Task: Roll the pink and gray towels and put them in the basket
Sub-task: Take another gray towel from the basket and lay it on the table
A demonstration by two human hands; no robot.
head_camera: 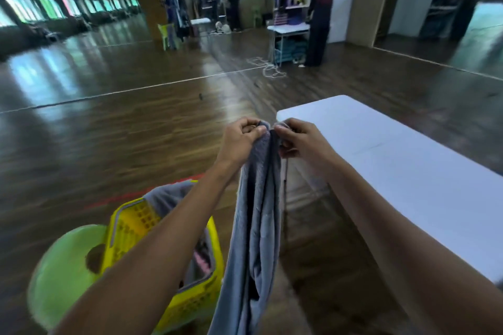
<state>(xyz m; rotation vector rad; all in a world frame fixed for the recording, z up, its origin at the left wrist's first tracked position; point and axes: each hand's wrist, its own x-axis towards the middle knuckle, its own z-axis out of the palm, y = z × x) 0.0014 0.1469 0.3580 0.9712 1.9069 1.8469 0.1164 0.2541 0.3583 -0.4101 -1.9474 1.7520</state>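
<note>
Fingers curled tight, the left hand [239, 136] and right hand [296, 139] pinch one hanging gray cloth towel [258, 226] by its top edge, near the white table [408, 171] corner; one yellow perforated plastic basket [130, 226] stands alongside.

Soft, matt, finely napped cloth for the gray towel [258, 212], just left of the table [408, 171]. Smooth, matt white top on that table, plastic by the look. Glossy varnished wood for the floor [109, 144] around it. Farther left, shiny perforated yellow plastic for the basket [130, 228].
</note>
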